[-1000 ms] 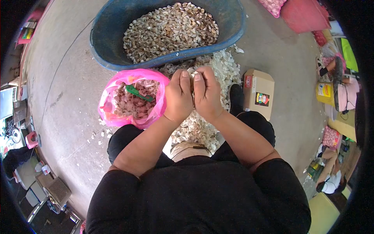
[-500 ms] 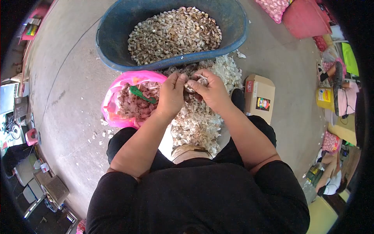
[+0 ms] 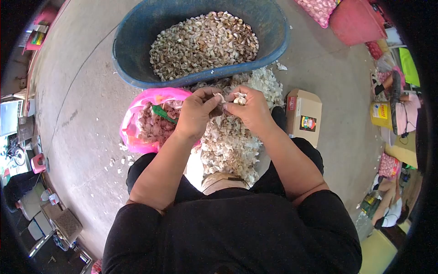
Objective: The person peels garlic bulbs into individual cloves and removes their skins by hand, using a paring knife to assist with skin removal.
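Note:
My left hand point(image 3: 195, 113) and my right hand point(image 3: 250, 109) meet over a heap of white garlic skins point(image 3: 230, 137) on the floor between my knees. Both pinch a garlic bulb point(image 3: 230, 99) between thumbs and fingertips, with loose papery skin hanging from it. Just beyond the hands stands a big blue tub point(image 3: 132, 41) piled with separated garlic cloves point(image 3: 203, 41). To the left of my left hand sits a pink plastic bag point(image 3: 132, 123) of cloves with a green-handled tool point(image 3: 163, 113) lying on top.
A small cardboard box point(image 3: 305, 114) stands right of my right arm. Pink mesh sacks point(image 3: 351, 18) lie at the far right, with a yellow bucket point(image 3: 381, 114) and another person's legs nearby. Skin scraps dot the concrete floor point(image 3: 77, 100). Clutter lines the left edge.
The hands have come down from a tight fists-together grip and spread a little apart, pulling the bulb open. The view has shifted slightly.

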A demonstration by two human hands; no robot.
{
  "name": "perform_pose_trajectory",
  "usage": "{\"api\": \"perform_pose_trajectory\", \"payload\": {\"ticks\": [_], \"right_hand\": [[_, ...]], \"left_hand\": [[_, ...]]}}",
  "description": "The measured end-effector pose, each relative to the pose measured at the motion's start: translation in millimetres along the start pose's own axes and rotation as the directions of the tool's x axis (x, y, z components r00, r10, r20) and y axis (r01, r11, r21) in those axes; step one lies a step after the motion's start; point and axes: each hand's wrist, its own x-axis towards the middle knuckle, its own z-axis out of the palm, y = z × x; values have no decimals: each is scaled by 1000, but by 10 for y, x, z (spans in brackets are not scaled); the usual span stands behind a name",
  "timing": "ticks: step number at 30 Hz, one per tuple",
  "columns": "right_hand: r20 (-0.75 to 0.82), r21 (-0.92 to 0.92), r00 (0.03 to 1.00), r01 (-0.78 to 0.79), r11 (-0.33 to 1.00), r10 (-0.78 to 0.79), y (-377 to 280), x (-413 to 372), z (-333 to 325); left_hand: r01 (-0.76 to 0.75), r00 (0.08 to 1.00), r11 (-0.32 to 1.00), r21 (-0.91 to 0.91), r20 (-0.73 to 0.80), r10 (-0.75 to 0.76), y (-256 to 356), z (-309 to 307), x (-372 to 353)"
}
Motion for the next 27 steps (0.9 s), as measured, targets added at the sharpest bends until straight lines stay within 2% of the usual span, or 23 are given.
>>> {"api": "perform_pose_trajectory", "payload": {"ticks": [1,4,5,7,8,11,14,16,17,19,20,21,23,25,26,27], "right_hand": [[19,17,1000,19,1000,-20,-17,-8,-8],[197,298,979,-102,949,44,-180,-59,-62],[190,318,981,-99,943,39,-164,-74,-70],[182,350,983,-92,932,29,-125,-67,-97],[178,341,984,-88,936,28,-123,-59,-110],[150,287,988,-63,956,20,-82,-77,-123],[77,150,997,-17,989,5,-61,-69,-114],[-6,45,1000,-22,999,22,-110,-61,-111],[13,47,997,-76,996,75,-124,-57,-124],[54,45,983,-176,983,173,-152,-47,-150],[51,57,984,-176,983,174,-130,-37,-149],[47,70,983,-178,982,175,-80,-31,-141],[52,33,979,-199,979,197,-77,-28,-146],[36,138,970,-242,960,239,-85,-36,-143],[29,190,966,-259,947,258,-95,-29,-143],[53,346,952,-299,889,300,-93,-11,-152]], "left_hand": [[37,998,998,-51,53,-34,-8,-45,5],[175,978,964,-200,145,-147,70,-100,-15],[224,968,942,-248,166,-186,96,-110,-33],[214,962,949,-232,220,-163,113,-144,-32],[209,957,952,-224,249,-152,115,-144,-24],[172,969,985,18,175,-172,104,-102,-41],[165,968,983,80,180,-177,110,-92,-43],[162,977,987,14,137,-163,90,-101,-16],[156,981,988,-19,116,-153,84,-110,5],[219,975,974,59,17,-221,82,-108,24],[252,968,963,96,-34,-249,79,-109,43],[240,970,959,147,-4,-242,75,-145,65],[-43,998,997,69,-51,47,168,-227,215],[-313,935,950,-2,-174,308,379,-149,268],[-292,938,955,55,-182,297,401,-156,273],[-268,940,957,111,-190,285,421,-163,275]]}}
